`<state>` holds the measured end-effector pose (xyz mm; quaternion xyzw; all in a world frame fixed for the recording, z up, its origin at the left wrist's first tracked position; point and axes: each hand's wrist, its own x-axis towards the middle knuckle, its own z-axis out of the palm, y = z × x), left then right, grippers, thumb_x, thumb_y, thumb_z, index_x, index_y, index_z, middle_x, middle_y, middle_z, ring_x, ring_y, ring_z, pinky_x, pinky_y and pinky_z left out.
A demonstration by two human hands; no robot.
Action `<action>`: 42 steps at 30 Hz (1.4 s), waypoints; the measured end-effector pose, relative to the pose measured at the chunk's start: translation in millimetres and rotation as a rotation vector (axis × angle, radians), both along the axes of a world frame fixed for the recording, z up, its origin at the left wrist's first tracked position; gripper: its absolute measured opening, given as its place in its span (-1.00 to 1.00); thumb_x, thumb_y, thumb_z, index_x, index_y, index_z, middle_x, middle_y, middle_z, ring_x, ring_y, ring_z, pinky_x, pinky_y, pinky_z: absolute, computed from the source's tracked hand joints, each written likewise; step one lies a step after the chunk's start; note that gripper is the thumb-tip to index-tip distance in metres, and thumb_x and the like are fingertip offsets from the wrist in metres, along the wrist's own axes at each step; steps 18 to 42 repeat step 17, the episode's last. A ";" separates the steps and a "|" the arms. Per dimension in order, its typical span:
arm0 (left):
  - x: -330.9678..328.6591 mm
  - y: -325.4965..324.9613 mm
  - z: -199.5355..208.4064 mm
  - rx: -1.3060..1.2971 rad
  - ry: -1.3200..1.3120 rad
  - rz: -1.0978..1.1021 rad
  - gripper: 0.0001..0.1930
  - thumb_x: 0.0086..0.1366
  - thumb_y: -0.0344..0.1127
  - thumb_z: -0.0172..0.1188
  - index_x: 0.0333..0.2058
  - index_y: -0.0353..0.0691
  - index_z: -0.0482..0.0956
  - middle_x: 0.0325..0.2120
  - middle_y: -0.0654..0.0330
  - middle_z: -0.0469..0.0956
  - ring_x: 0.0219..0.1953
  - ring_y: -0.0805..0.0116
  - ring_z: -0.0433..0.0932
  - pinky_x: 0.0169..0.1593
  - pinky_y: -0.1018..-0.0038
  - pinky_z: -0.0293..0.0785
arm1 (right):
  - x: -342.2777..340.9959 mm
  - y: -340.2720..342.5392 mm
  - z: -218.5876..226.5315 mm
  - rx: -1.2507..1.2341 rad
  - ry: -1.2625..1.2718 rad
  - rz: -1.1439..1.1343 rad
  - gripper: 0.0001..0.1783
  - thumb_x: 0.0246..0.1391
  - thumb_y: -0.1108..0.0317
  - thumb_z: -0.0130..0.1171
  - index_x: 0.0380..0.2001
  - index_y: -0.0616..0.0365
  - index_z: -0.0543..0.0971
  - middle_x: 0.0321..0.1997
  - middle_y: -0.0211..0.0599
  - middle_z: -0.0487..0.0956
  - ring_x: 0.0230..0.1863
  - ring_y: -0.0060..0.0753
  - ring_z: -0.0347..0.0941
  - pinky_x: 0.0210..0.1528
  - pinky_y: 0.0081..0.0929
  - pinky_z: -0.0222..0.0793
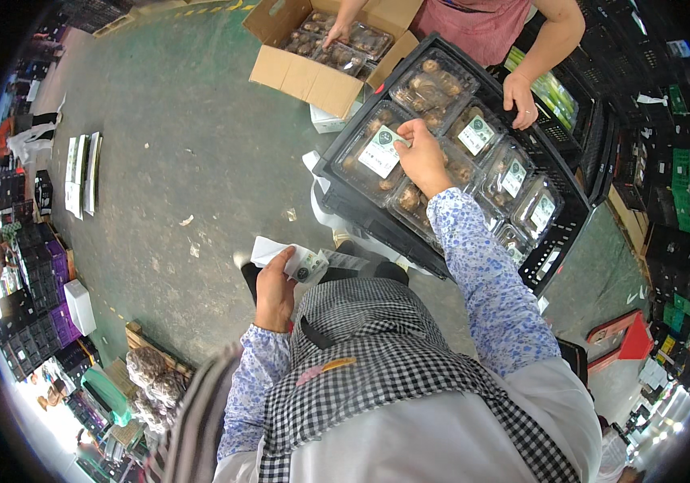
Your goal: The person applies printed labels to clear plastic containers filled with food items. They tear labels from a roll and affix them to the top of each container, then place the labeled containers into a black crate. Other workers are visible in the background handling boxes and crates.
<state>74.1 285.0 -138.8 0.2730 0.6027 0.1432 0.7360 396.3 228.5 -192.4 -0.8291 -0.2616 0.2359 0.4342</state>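
My left hand (275, 291) is closed on a strip of labels (306, 264), white with green and black print, which trails off to the right in front of my apron. My right hand (425, 157) reaches over a black crate (345, 197). Its thumb and forefinger pinch the edge of a white-and-green label (380, 152) lying on the lid of a clear plastic box of brown mushrooms (349, 153). Several more such boxes fill the crate. Some, like the box at the right (534, 211), bear labels; the box at the far corner (429, 84) has none.
A co-worker's hand (521, 101) rests by the crate's far right rim; the other (337, 34) reaches into an open cardboard carton (304, 76) of mushroom boxes. A red frame (622, 342) lies on the floor at right. Stacked black crates (27, 322) line the left.
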 end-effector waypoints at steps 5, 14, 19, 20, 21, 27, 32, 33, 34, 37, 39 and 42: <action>2.2 -1.0 12.4 0.027 -0.029 0.037 -0.71 0.26 -0.28 0.10 -0.11 -0.33 0.52 -0.19 0.17 0.50 -0.13 0.30 0.46 -0.08 0.35 0.37 | -3.0 5.2 -1.2 -0.069 -0.130 0.034 -0.70 -0.06 0.52 0.20 -0.23 0.23 0.39 -0.22 -0.03 0.54 -0.12 0.01 0.48 -0.09 -0.21 0.37; 16.2 -4.8 60.6 0.222 -0.091 -0.052 -0.64 0.31 -0.29 0.05 0.01 -0.38 0.48 -0.08 0.14 0.52 -0.10 0.35 0.47 -0.03 0.43 0.37 | -17.0 14.9 32.7 -0.292 -0.589 0.285 -0.59 -0.11 0.40 0.29 -0.18 0.18 0.37 -0.10 -0.11 0.39 -0.04 0.01 0.36 -0.07 -0.14 0.37; 18.8 -6.6 87.4 0.276 -0.116 -0.144 -0.62 0.31 -0.28 0.06 0.06 -0.29 0.45 -0.05 0.16 0.51 -0.06 0.36 0.46 0.02 0.48 0.35 | -22.4 14.8 39.6 -0.182 -0.645 0.426 -0.52 -0.15 0.36 0.30 -0.14 0.17 0.34 -0.05 -0.11 0.38 -0.02 -0.06 0.34 -0.04 -0.11 0.36; 18.8 -6.6 87.4 0.276 -0.116 -0.144 -0.62 0.31 -0.28 0.06 0.06 -0.29 0.45 -0.05 0.16 0.51 -0.06 0.36 0.46 0.02 0.48 0.35 | -22.4 14.8 39.6 -0.182 -0.645 0.426 -0.52 -0.15 0.36 0.30 -0.14 0.17 0.34 -0.05 -0.11 0.38 -0.02 -0.06 0.34 -0.04 -0.11 0.36; 18.8 -6.6 87.4 0.276 -0.116 -0.144 -0.62 0.31 -0.28 0.06 0.06 -0.29 0.45 -0.05 0.16 0.51 -0.06 0.36 0.46 0.02 0.48 0.35 | -22.4 14.8 39.6 -0.182 -0.645 0.426 -0.52 -0.15 0.36 0.30 -0.14 0.17 0.34 -0.05 -0.11 0.38 -0.02 -0.06 0.34 -0.04 -0.11 0.36; 18.8 -6.6 87.4 0.276 -0.116 -0.144 -0.62 0.31 -0.28 0.06 0.06 -0.29 0.45 -0.05 0.16 0.51 -0.06 0.36 0.46 0.02 0.48 0.35 | -22.4 14.8 39.6 -0.182 -0.645 0.426 -0.52 -0.15 0.36 0.30 -0.14 0.17 0.34 -0.05 -0.11 0.38 -0.02 -0.06 0.34 -0.04 -0.11 0.36; 18.8 -6.6 87.4 0.276 -0.116 -0.144 -0.62 0.31 -0.28 0.06 0.06 -0.29 0.45 -0.05 0.16 0.51 -0.06 0.36 0.46 0.02 0.48 0.35 | -22.4 14.8 39.6 -0.182 -0.645 0.426 -0.52 -0.15 0.36 0.30 -0.14 0.17 0.34 -0.05 -0.11 0.38 -0.02 -0.06 0.34 -0.04 -0.11 0.36; 18.8 -6.6 87.4 0.276 -0.116 -0.144 -0.62 0.31 -0.28 0.06 0.06 -0.29 0.45 -0.05 0.16 0.51 -0.06 0.36 0.46 0.02 0.48 0.35 | -22.4 14.8 39.6 -0.182 -0.645 0.426 -0.52 -0.15 0.36 0.30 -0.14 0.17 0.34 -0.05 -0.11 0.38 -0.02 -0.06 0.34 -0.04 -0.11 0.36; 18.8 -6.6 87.4 0.276 -0.116 -0.144 -0.62 0.31 -0.28 0.06 0.06 -0.29 0.45 -0.05 0.16 0.51 -0.06 0.36 0.46 0.02 0.48 0.35 | -22.4 14.8 39.6 -0.182 -0.645 0.426 -0.52 -0.15 0.36 0.30 -0.14 0.17 0.34 -0.05 -0.11 0.38 -0.02 -0.06 0.34 -0.04 -0.11 0.36; 18.8 -6.6 87.4 0.276 -0.116 -0.144 -0.62 0.31 -0.28 0.06 0.06 -0.29 0.45 -0.05 0.16 0.51 -0.06 0.36 0.46 0.02 0.48 0.35 | -22.4 14.8 39.6 -0.182 -0.645 0.426 -0.52 -0.15 0.36 0.30 -0.14 0.17 0.34 -0.05 -0.11 0.38 -0.02 -0.06 0.34 -0.04 -0.11 0.36; 18.8 -6.6 87.4 0.276 -0.116 -0.144 -0.62 0.31 -0.28 0.06 0.06 -0.29 0.45 -0.05 0.16 0.51 -0.06 0.36 0.46 0.02 0.48 0.35 | -22.4 14.8 39.6 -0.182 -0.645 0.426 -0.52 -0.15 0.36 0.30 -0.14 0.17 0.34 -0.05 -0.11 0.38 -0.02 -0.06 0.34 -0.04 -0.11 0.36; 18.8 -6.6 87.4 0.276 -0.116 -0.144 -0.62 0.31 -0.28 0.06 0.06 -0.29 0.45 -0.05 0.16 0.51 -0.06 0.36 0.46 0.02 0.48 0.35 | -22.4 14.8 39.6 -0.182 -0.645 0.426 -0.52 -0.15 0.36 0.30 -0.14 0.17 0.34 -0.05 -0.11 0.38 -0.02 -0.06 0.34 -0.04 -0.11 0.36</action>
